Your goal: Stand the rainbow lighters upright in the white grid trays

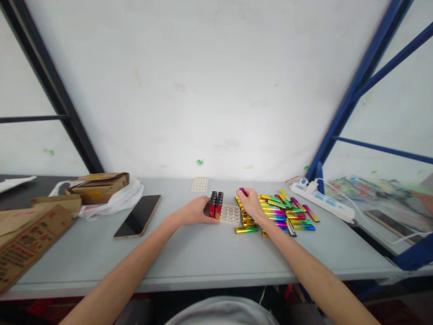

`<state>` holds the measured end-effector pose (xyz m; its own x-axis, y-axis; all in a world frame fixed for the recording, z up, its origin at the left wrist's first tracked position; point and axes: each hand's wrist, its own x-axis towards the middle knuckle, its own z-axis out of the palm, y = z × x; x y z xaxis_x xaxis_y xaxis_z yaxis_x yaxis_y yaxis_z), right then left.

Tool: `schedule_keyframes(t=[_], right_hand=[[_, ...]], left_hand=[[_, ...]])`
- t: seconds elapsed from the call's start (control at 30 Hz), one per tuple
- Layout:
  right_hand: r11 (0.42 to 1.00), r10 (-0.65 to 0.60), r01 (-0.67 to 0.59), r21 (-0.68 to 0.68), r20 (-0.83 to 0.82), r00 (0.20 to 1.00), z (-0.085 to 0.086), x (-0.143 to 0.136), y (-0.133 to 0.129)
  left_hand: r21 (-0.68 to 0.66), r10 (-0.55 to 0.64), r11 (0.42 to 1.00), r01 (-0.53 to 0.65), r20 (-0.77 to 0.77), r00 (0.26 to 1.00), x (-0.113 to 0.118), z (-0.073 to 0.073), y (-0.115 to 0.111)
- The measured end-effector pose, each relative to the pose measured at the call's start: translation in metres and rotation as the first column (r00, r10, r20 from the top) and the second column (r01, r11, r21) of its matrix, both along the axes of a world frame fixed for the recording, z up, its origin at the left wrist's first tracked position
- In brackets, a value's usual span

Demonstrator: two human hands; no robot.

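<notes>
My left hand (195, 211) curves round a small upright cluster of red lighters (212, 210) with black tops, its thumb along the near side. They stand at the left end of a white tray (230, 214) with rows of round cups. To the right, my right hand (251, 203) pinches a small magenta piece (243, 192), mostly hidden by the fingers. Beneath and beside that hand lies a loose pile of shiny metallic sticks (278, 213) in gold, green, purple and blue, too small to make out exactly.
A second white cupped tray (200, 184) lies by the wall. At left are a phone (138, 216), a white plastic bag (130, 194) and cardboard boxes (37, 230). A white power strip (323, 201) with a cable runs along the right, beside a blue metal frame (348, 104).
</notes>
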<state>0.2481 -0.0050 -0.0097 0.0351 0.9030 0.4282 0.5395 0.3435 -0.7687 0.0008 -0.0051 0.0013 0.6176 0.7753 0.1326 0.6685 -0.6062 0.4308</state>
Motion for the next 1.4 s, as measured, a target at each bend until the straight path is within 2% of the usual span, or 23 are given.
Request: schedule_keyframes(t=[0.4,0.53,0.67,0.73,0.8,0.9,1.0,1.2,1.4], right_hand=[[1.0,0.029,-0.029,0.0,0.026,0.999,0.001,-0.002,-0.001],[0.988,0.152,-0.152,0.0,-0.013,0.988,0.003,-0.004,-0.004],[0.935,0.348,-0.352,-0.054,-0.068,0.935,0.003,-0.006,-0.005],[0.932,0.362,-0.363,0.013,0.042,0.931,0.004,-0.006,-0.005],[0.943,0.3,-0.321,0.086,0.197,0.933,0.005,-0.006,-0.006],[0.965,0.208,-0.248,0.088,0.323,0.923,0.004,-0.003,-0.004],[0.971,0.18,-0.226,0.08,0.381,0.907,0.001,0.0,-0.002],[0.938,0.273,-0.343,0.047,0.508,0.817,-0.004,-0.002,0.006],[0.911,0.338,-0.411,0.036,0.507,0.793,-0.009,0.004,0.016]], left_hand=[[0.013,-0.002,1.0,0.002,0.018,1.0,0.0,-0.001,0.001],[0.009,-0.012,1.0,0.012,0.036,0.999,0.0,0.0,0.0],[0.006,-0.029,1.0,0.028,0.037,0.999,0.001,-0.001,0.0],[0.009,-0.031,0.999,0.031,0.04,0.999,0.001,-0.001,0.001],[0.003,-0.03,1.0,0.03,0.044,0.999,0.001,0.0,0.0],[-0.009,-0.028,1.0,0.029,0.038,0.999,0.001,0.001,0.0],[-0.009,-0.033,0.999,0.033,0.048,0.998,0.0,0.0,0.0],[-0.004,-0.034,0.999,0.034,0.066,0.997,0.0,-0.001,0.0],[-0.006,-0.037,0.999,0.037,0.063,0.997,0.0,-0.002,0.001]])
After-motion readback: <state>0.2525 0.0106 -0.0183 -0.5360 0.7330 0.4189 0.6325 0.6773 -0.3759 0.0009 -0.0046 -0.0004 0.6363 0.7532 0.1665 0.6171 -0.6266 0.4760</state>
